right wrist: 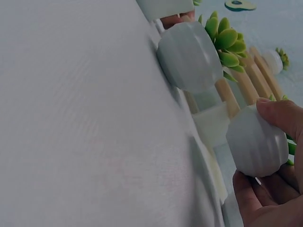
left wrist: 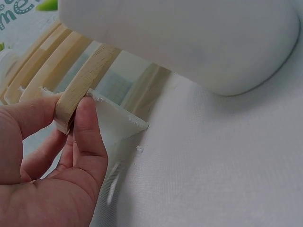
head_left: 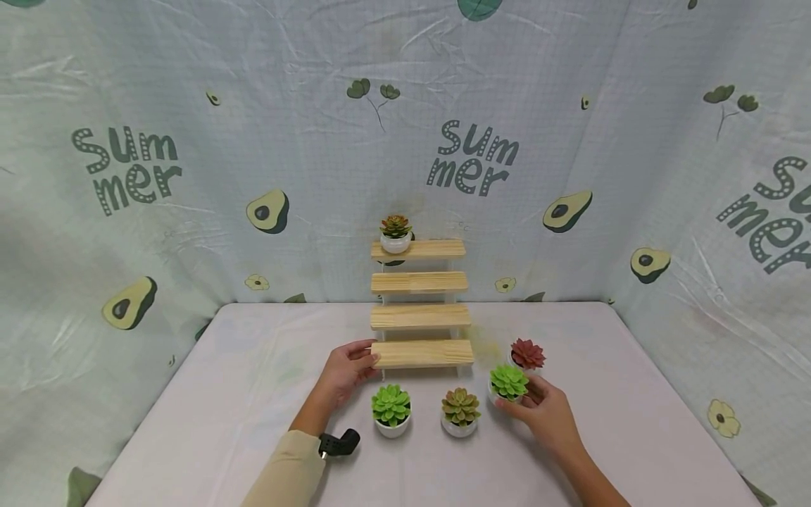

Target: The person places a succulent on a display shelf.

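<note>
A four-step wooden plant stand (head_left: 421, 354) stands at the back of the table. My left hand (head_left: 345, 370) pinches the left end of its lowest plank (left wrist: 87, 78) between thumb and fingers. In my right hand (head_left: 548, 415) is a bright green potted succulent (head_left: 509, 382), its white ribbed pot (right wrist: 258, 142) gripped between thumb and fingers. Just behind it, partly covered, is a red potted succulent (head_left: 527, 353). A second green potted succulent (head_left: 391, 405) and a brownish-green potted succulent (head_left: 460, 407) stand in front of the stand. On the top plank's left end sits a reddish-green potted succulent (head_left: 395, 234).
A white cloth covers the table (head_left: 253, 394). Behind and beside it hangs a printed curtain (head_left: 329, 155) with avocados and lettering. A black wrist strap with a camera (head_left: 340, 443) is on the left forearm.
</note>
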`<state>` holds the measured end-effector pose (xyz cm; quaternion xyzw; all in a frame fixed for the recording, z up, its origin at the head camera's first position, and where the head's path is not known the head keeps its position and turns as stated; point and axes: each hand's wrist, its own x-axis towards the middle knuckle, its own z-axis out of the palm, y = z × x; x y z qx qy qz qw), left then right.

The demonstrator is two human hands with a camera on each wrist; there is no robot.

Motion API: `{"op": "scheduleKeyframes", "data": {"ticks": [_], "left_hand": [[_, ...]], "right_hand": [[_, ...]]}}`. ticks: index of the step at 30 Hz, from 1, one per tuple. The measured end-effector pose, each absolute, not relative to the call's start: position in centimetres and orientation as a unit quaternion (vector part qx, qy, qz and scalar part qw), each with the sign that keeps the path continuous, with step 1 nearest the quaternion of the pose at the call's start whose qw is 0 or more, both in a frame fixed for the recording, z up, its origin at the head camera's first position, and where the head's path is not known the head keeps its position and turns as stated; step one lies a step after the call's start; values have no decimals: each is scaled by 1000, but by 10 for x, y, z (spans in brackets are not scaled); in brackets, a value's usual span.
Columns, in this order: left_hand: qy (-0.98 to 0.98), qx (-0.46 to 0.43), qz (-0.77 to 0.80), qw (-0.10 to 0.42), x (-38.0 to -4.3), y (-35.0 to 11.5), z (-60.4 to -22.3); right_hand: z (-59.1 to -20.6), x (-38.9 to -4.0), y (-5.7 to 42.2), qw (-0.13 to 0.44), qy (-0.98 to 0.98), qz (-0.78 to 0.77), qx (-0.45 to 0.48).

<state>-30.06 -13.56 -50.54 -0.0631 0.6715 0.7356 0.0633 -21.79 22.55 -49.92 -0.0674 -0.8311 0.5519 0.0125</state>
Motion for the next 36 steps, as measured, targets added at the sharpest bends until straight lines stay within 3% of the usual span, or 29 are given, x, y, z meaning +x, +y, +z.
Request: {"op": "scheduleKeyframes", "data": {"ticks": [36], "left_hand": [[661,-63,744,70,-301,-136,-506]], "right_hand": [[-457,-264,200,68,-803,591,27]]}}
